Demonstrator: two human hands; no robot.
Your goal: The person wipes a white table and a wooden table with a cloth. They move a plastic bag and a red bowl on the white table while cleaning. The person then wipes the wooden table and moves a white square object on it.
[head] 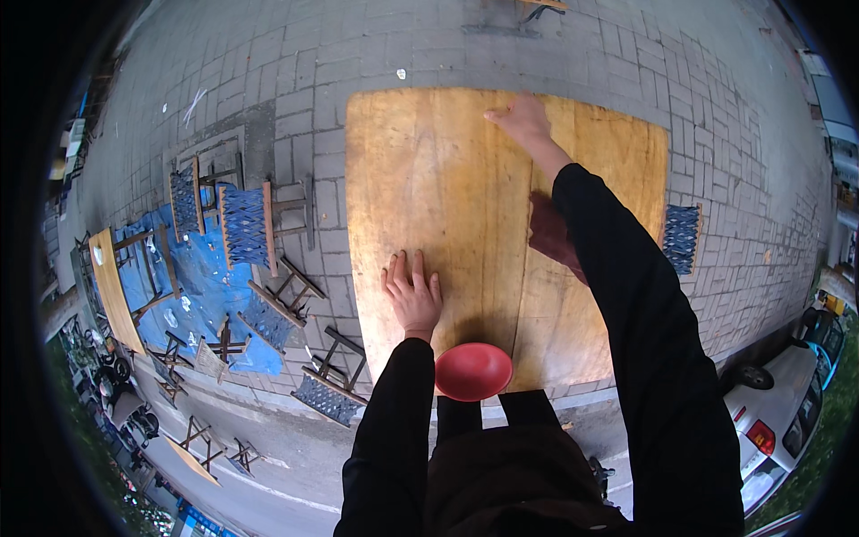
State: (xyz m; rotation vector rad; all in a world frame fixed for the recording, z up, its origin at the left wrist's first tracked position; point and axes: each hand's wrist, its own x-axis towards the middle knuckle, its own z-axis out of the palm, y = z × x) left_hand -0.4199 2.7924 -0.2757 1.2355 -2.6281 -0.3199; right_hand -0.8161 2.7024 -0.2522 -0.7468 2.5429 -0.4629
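Observation:
A wooden table (463, 201) lies before me, its top made of planks. My left hand (414, 295) rests flat on the table's left part with fingers spread and nothing in it. Near the far edge, my right hand (523, 119) is over the tabletop, its thumb pointing left and its other fingers curled out of clear view; whether it holds something small cannot be told. A dark red cloth (553, 231) lies on the table, partly hidden by my right forearm. A red bowl (474, 371) stands at the near edge, close to my body.
Folding stools with blue woven seats (245, 227) stand at the left, several around a blue tarp (201, 268). Another woven stool (682, 239) is beside the table's right edge. A second wooden table (115, 288) is far left; a parked white car (772, 416) is lower right.

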